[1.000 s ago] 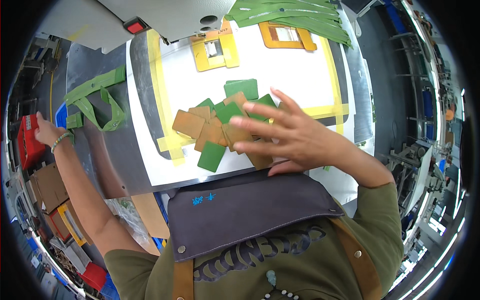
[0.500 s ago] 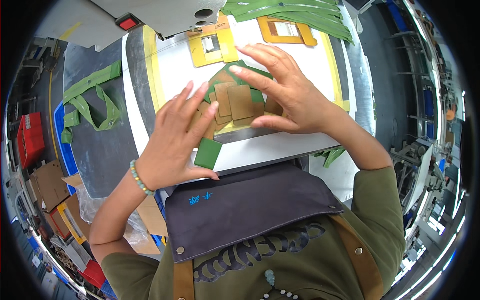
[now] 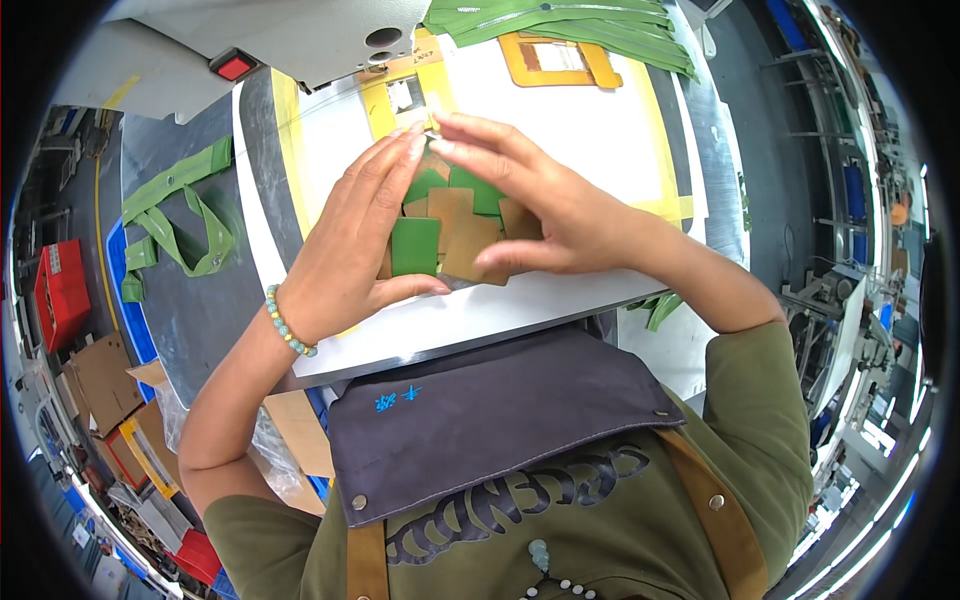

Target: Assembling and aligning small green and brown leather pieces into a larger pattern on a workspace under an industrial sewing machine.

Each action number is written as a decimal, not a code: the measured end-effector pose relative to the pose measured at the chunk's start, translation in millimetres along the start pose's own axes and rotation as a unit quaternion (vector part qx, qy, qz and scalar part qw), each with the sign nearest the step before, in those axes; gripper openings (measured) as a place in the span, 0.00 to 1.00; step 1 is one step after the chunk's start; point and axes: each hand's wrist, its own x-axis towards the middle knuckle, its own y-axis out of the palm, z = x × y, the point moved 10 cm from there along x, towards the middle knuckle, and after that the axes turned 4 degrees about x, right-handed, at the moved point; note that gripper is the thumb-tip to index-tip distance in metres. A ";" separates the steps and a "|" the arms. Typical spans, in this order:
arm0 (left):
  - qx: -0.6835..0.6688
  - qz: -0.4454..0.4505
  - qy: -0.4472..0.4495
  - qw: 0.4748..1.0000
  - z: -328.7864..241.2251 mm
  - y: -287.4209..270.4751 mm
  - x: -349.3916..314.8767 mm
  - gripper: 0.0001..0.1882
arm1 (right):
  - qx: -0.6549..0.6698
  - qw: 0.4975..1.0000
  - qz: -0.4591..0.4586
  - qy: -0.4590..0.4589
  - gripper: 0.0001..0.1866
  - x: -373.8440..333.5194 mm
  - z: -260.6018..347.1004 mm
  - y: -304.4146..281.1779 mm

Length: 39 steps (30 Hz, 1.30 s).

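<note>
A loose heap of small, flat rectangular pieces, leather-like, lies on the white work surface before me. Some show a brown face (image 3: 470, 250), others a green face (image 3: 414, 246). Cupped around the heap's left side is my left hand (image 3: 350, 235), its fingers stretched out and its thumb along the near edge. My right hand (image 3: 570, 205) curves round the right side, fingers extended, thumb touching a brown piece. The fingertips of both hands nearly meet at the heap's far end. Part of the heap is hidden under the fingers.
A sewing machine head (image 3: 300, 40) overhangs the back left. Beyond my hands lie a yellow frame template (image 3: 435, 75) and an orange-yellow one (image 3: 520, 62). Green strips (image 3: 560, 25) are piled at the back; more green straps (image 3: 180, 180) rest at left.
Both hands have come closer together, drawing the spread pieces into a tighter heap. The green piece near my left thumb has moved away from the table's near edge, against the others.
</note>
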 end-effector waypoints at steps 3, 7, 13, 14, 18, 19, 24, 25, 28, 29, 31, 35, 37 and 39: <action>0.009 0.000 0.005 1.000 -0.8 -1.8 -0.7 0.68 | -0.059 0.997 -0.034 -0.021 0.38 3.9 5.0 -25.7; 0.041 0.012 0.004 0.999 -2.2 -1.2 -1.0 0.65 | -0.112 0.991 -0.009 -0.068 0.26 13.6 28.2 -31.8; 0.046 0.045 0.023 0.998 -7.2 3.7 0.6 0.57 | -0.112 0.989 0.074 -0.068 0.22 4.4 26.1 8.5; 0.048 0.043 0.024 0.998 -7.6 3.2 0.4 0.57 | -0.114 0.988 0.074 -0.070 0.22 3.0 25.9 10.0; 0.058 0.048 0.035 0.997 -13.8 1.0 -1.1 0.49 | -0.130 0.989 0.037 -0.066 0.21 7.3 26.9 2.0; 0.053 0.046 0.031 0.997 -13.0 0.8 -1.5 0.48 | -0.128 0.990 0.036 -0.043 0.20 9.2 23.4 -0.1; -0.030 -0.020 -0.012 0.999 -7.1 -13.4 -3.4 0.40 | -0.074 0.997 0.020 -0.019 0.15 10.0 20.9 -12.4; -0.028 -0.022 -0.010 0.999 -7.2 -15.1 -2.2 0.40 | -0.056 0.998 0.006 0.005 0.13 10.5 15.8 -17.5; 0.072 -0.154 0.051 0.984 -21.5 -46.4 -2.8 0.33 | 0.110 0.980 -0.069 0.154 0.10 15.9 -1.2 -40.3; 0.137 -0.184 0.118 0.966 -36.1 -51.2 -5.5 0.30 | 0.142 0.963 -0.016 0.228 0.13 15.6 -10.6 -34.9; 0.261 -0.225 0.216 0.913 -65.4 -59.3 -4.9 0.21 | 0.222 0.936 0.016 0.274 0.13 19.5 -11.6 -24.3; 0.261 -0.196 0.281 0.903 -73.0 -55.0 -10.9 0.21 | 0.388 0.880 0.115 0.249 0.14 26.5 -3.1 13.2; 0.267 -0.193 0.281 0.901 -71.4 -56.6 -17.4 0.20 | 0.387 0.877 0.130 0.252 0.13 29.7 -1.0 15.6; 0.274 -0.190 0.280 0.900 -70.8 -62.3 -23.4 0.19 | 0.153 0.964 0.032 0.215 0.10 44.1 -8.3 -19.8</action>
